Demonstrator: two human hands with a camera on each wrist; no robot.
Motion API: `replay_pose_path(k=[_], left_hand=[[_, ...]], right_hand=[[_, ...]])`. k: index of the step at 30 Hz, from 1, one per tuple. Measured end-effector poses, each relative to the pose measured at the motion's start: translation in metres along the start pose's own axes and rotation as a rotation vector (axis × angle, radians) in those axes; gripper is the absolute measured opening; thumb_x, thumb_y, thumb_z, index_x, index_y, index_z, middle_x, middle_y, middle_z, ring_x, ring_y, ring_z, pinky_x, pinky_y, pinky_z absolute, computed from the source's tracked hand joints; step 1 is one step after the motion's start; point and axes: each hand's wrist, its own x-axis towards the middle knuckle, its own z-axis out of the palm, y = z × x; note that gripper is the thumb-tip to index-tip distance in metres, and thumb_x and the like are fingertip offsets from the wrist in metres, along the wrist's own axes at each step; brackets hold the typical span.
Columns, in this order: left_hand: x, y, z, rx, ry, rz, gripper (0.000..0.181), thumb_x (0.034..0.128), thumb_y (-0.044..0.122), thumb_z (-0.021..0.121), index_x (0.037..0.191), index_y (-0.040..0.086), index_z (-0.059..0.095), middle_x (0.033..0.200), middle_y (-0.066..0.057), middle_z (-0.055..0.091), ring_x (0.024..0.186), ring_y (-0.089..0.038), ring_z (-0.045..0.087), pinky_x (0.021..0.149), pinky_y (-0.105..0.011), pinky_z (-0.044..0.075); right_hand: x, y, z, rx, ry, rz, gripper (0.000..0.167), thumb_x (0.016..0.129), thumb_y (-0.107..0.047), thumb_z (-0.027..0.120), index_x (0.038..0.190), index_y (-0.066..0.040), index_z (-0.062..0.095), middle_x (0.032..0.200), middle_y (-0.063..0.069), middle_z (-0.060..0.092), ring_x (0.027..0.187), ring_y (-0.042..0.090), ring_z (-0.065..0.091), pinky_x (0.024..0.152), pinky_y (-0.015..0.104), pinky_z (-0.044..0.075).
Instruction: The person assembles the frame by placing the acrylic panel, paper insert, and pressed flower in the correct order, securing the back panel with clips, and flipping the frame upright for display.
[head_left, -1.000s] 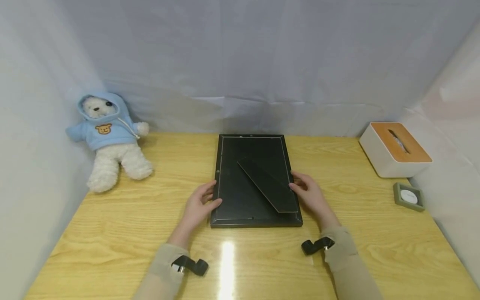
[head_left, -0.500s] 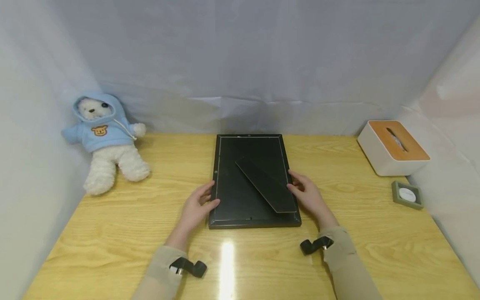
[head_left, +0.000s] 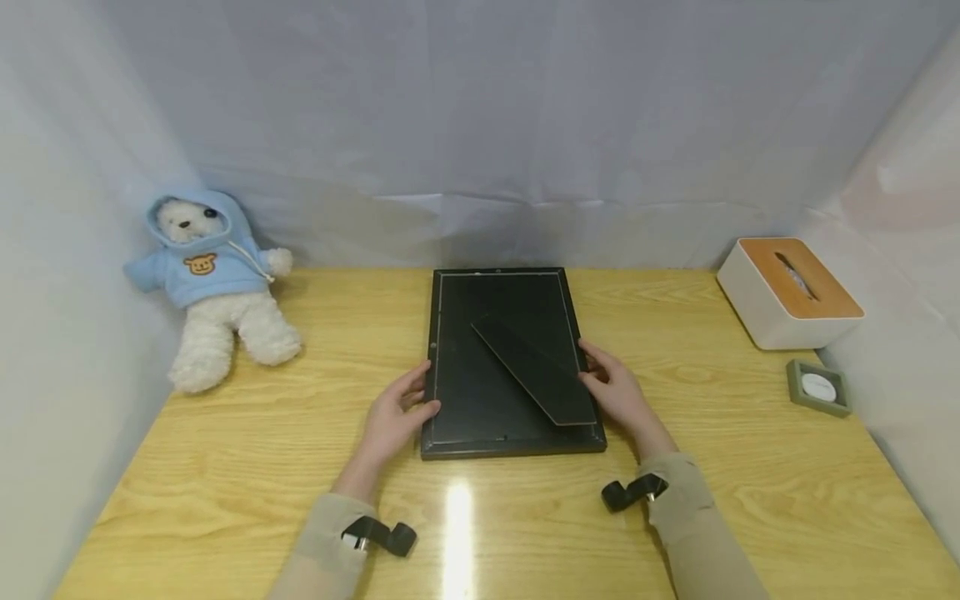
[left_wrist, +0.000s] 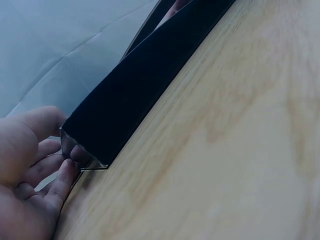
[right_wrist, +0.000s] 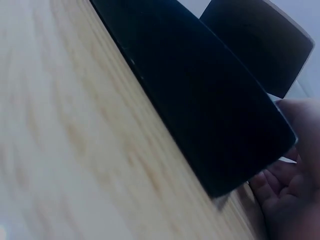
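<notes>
A black picture frame (head_left: 480, 367) lies face down on the wooden table, its back turned up. Its easel stand (head_left: 536, 375) slants out from the backing toward the near right corner. At the left edge my left hand (head_left: 393, 417) grips the frame, thumb over the rim and fingers against the side. My right hand (head_left: 618, 396) holds the opposite edge, its thumb close to the stand. From low down, the left wrist view shows the frame's near side (left_wrist: 130, 100) close to the tabletop. In the right wrist view the stand (right_wrist: 260, 45) rises above the frame's rim.
A white plush bear (head_left: 232, 317) in a blue hoodie leans at the back left. On the right are a white tissue box (head_left: 772, 308) with a wooden lid and a small green tray (head_left: 798, 400) holding a white round item. A pale curtain (head_left: 495, 125) hangs behind the table.
Both hands keep their hold on the picture frame, which stays in nearly the same place. The whole head view shifts slightly.
</notes>
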Motion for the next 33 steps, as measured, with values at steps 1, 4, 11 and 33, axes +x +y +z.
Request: replay_pose_path(k=[1, 4, 11, 33], left_hand=[[0.0002, -0.0004, 0.0004, -0.002, 0.001, 0.002, 0.064, 0.0839, 0.001, 0.069, 0.142, 0.011, 0.045, 0.131, -0.021, 0.052, 0.119, -0.034, 0.052, 0.099, -0.038, 0.046], [0.0003, -0.0009, 0.0013, -0.007, 0.007, 0.004, 0.065, 0.0828, -0.001, 0.069, 0.142, 0.011, 0.046, 0.129, -0.021, 0.054, 0.118, -0.034, 0.053, 0.099, -0.038, 0.046], [-0.0012, -0.0007, 0.0016, -0.031, 0.009, 0.015, 0.061, 0.0856, -0.001, 0.067, 0.142, 0.011, 0.046, 0.135, -0.02, 0.05, 0.121, -0.035, 0.051, 0.098, -0.038, 0.047], [0.0001, -0.0015, 0.0009, -0.174, 0.011, 0.116, 0.067, 0.0843, -0.011, 0.063, 0.144, 0.003, 0.038, 0.145, -0.017, 0.041, 0.129, -0.033, 0.043, 0.108, -0.037, 0.037]], right_hand=[[-0.0003, 0.0003, 0.0, 0.002, 0.001, -0.003, 0.055, 0.092, -0.006, 0.058, 0.144, -0.006, 0.041, 0.128, 0.026, 0.052, 0.11, 0.037, 0.054, 0.091, 0.051, 0.048], [-0.0008, 0.0016, 0.0005, 0.013, 0.005, -0.016, 0.055, 0.092, -0.004, 0.058, 0.144, -0.005, 0.041, 0.132, 0.026, 0.05, 0.11, 0.038, 0.054, 0.091, 0.051, 0.048], [-0.0012, 0.0031, 0.0027, 0.029, 0.032, -0.023, 0.055, 0.091, -0.003, 0.059, 0.143, -0.004, 0.043, 0.131, 0.024, 0.051, 0.109, 0.036, 0.055, 0.092, 0.049, 0.047], [-0.003, -0.0056, 0.0038, 0.106, -0.016, -0.039, 0.049, 0.095, -0.003, 0.053, 0.142, 0.0, 0.041, 0.145, 0.019, 0.039, 0.133, 0.032, 0.037, 0.108, 0.047, 0.034]])
